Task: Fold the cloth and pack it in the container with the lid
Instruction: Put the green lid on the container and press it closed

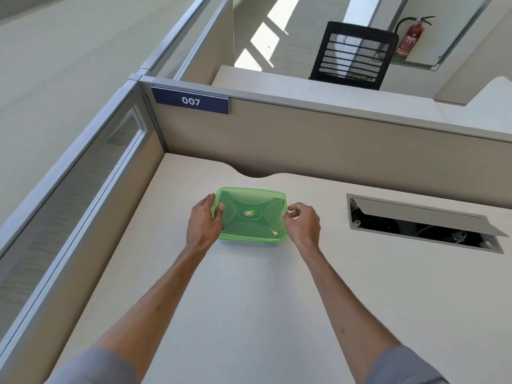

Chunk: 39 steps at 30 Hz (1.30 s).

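Note:
A green translucent container (250, 217) sits on the pale desk (249, 300), its lid on top with a round logo in the middle. My left hand (203, 223) grips the container's left edge, thumb resting on the lid and fingers around the side. My right hand (303, 221) is at the right edge, its fingers curled and pinching the lid's rim. No cloth shows on the desk. Whether a cloth lies inside the container cannot be told through the lid.
Beige cubicle partitions (304, 139) close off the desk at the back and left; a blue "007" sign (191, 101) hangs on the back one. An open cable hatch (421, 223) is sunk into the desk at the right. A black chair (354, 54) stands beyond the partition.

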Each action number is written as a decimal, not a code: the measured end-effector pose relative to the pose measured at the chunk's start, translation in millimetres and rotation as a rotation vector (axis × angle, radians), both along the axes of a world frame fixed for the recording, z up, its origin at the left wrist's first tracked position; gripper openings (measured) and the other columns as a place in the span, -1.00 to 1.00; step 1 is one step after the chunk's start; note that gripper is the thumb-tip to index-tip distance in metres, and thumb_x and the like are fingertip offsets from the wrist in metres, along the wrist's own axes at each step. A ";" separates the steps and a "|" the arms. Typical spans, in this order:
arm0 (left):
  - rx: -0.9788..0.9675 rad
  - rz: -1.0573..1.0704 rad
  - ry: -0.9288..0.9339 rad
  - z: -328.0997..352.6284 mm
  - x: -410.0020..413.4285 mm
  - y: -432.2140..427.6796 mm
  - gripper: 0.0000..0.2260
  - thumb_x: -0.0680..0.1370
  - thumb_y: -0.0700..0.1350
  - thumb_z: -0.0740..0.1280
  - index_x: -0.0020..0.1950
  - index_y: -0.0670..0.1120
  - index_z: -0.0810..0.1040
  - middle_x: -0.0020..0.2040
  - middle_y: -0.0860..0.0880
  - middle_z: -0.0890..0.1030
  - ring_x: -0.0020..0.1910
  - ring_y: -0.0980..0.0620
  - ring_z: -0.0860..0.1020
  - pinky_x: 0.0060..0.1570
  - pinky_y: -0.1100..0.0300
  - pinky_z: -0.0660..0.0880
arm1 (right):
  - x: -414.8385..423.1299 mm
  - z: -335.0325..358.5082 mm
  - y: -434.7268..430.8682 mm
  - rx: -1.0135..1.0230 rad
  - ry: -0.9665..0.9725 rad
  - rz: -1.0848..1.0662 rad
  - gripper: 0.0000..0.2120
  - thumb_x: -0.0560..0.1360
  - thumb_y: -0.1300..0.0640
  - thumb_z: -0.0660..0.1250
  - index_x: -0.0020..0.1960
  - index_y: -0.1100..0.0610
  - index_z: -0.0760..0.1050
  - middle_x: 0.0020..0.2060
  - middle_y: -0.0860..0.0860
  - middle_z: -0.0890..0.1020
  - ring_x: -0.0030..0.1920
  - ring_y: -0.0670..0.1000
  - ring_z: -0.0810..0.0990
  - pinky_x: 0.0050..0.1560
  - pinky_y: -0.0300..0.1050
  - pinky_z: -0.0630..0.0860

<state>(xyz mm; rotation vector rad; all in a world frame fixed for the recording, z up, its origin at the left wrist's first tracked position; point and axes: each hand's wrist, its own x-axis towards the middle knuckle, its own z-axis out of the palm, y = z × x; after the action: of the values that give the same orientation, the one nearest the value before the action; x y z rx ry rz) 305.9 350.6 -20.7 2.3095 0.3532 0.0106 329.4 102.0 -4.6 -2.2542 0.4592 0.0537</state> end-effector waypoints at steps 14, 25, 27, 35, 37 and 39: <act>-0.032 0.080 0.051 0.1 34.9 7.2 -0.55 0.83 0.09 0.16 0.54 -0.15 0.59 0.43 -0.21 0.69 0.42 -0.29 0.60 0.35 -0.19 0.56 | 25.8 8.2 10.6 -0.106 0.022 0.085 -0.68 0.74 0.05 0.27 0.44 0.03 0.61 0.35 0.06 0.66 0.33 0.22 0.64 0.22 0.09 0.59; -0.296 0.236 0.112 -5.5 59.4 10.5 -0.63 0.76 0.09 0.33 0.36 -0.17 0.69 0.19 -0.15 0.72 0.25 -0.26 0.64 0.31 -0.12 0.58 | 57.1 -0.1 7.4 0.090 0.100 -0.051 -0.80 0.62 0.17 0.38 -0.11 0.21 0.72 -0.18 0.08 0.71 -0.13 0.20 0.57 -0.10 -0.11 0.45; -0.338 0.250 0.102 -6.8 56.5 10.5 -0.64 0.75 0.07 0.36 0.40 -0.15 0.68 0.28 -0.16 0.73 0.27 -0.23 0.65 0.35 -0.14 0.59 | 57.7 -2.0 4.6 0.136 0.093 -0.064 -0.83 0.61 0.18 0.41 -0.05 0.18 0.77 -0.12 0.05 0.77 -0.06 0.21 0.67 0.00 -0.07 0.58; -0.297 0.196 0.033 -2.6 46.4 5.3 -0.67 0.71 0.05 0.42 0.46 0.00 0.66 0.31 -0.14 0.72 0.17 -0.20 0.68 0.32 -0.23 0.63 | 58.1 -8.2 -0.4 0.176 0.031 -0.105 -0.88 0.57 0.16 0.50 -0.02 0.21 0.79 -0.01 0.19 0.81 0.04 0.30 0.76 0.22 0.17 0.70; -0.328 0.211 0.045 -1.5 47.5 4.7 -0.66 0.71 0.06 0.43 0.47 0.01 0.66 0.33 -0.14 0.71 0.22 -0.22 0.68 0.34 -0.24 0.62 | 60.7 -9.5 -1.6 0.303 0.057 -0.160 -0.90 0.55 0.22 0.55 0.03 0.20 0.81 0.04 0.15 0.82 0.11 0.23 0.78 0.28 0.16 0.69; -0.345 0.205 0.062 0.0 47.5 2.2 -0.62 0.70 0.06 0.45 0.50 0.01 0.64 0.35 -0.14 0.70 0.27 -0.24 0.67 0.36 -0.24 0.61 | 62.4 -11.9 -3.4 0.362 0.074 -0.196 -0.91 0.53 0.29 0.55 0.03 0.23 0.80 0.04 0.14 0.81 0.14 0.22 0.77 0.29 0.16 0.69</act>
<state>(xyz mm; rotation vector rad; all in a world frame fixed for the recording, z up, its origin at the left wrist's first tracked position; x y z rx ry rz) 353.3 352.8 -20.6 1.9288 0.5749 -0.0186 391.8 98.6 -16.5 -1.8491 0.6527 0.1100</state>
